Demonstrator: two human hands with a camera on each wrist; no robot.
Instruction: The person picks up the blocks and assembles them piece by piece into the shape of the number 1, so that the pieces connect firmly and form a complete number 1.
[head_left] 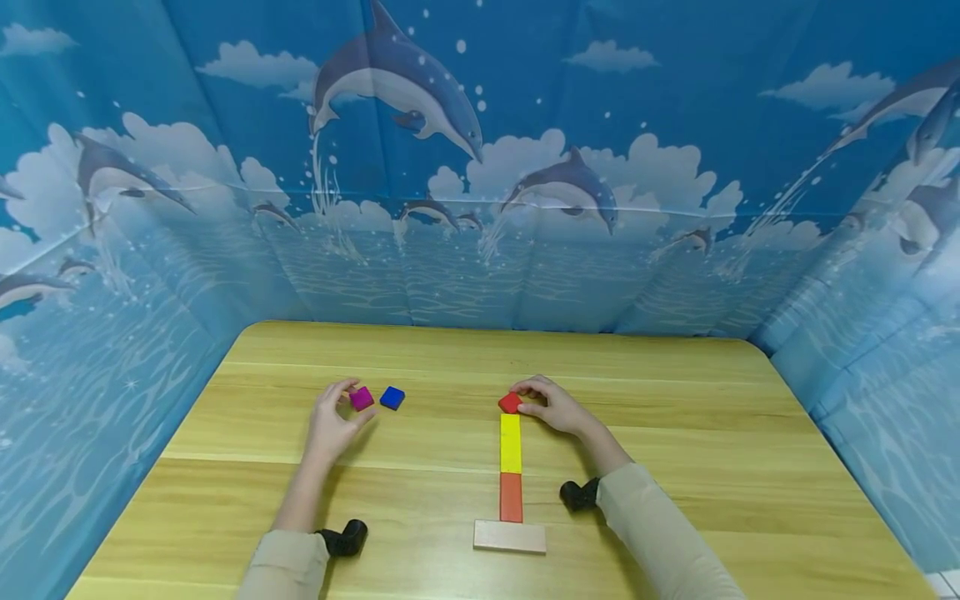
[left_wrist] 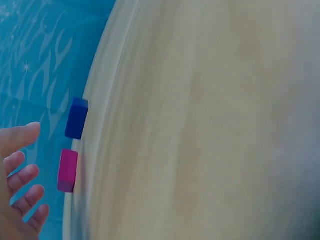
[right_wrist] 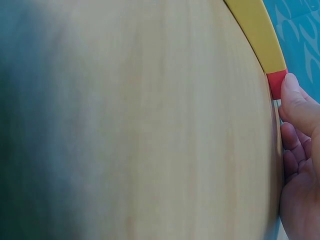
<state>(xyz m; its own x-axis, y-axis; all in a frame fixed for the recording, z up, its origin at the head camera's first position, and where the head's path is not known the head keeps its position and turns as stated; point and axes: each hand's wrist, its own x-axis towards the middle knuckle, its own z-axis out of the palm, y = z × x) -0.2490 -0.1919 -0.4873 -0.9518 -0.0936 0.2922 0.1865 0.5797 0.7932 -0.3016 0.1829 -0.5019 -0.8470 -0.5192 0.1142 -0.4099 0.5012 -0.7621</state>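
My right hand [head_left: 552, 405] pinches a small red block [head_left: 510, 403] between thumb and fingers. That block lies at the far end of a long yellow block [head_left: 511, 443]; in the right wrist view the thumb presses its side and the two blocks look touching. Over on the left, my left hand [head_left: 337, 423] is spread beside a magenta block [head_left: 362, 398], its fingers and thumb parted around it. The left wrist view shows a gap between those fingers and the magenta block [left_wrist: 67, 170]. Just right of the magenta one lies a blue block [head_left: 392, 397].
Below the yellow block, an orange-red block [head_left: 511, 497] continues the line down to a pale wooden plank [head_left: 509, 537] set crosswise. All lie flat on the wooden table [head_left: 675, 433]. A blue dolphin-print curtain [head_left: 480, 275] stands along the table's back and sides.
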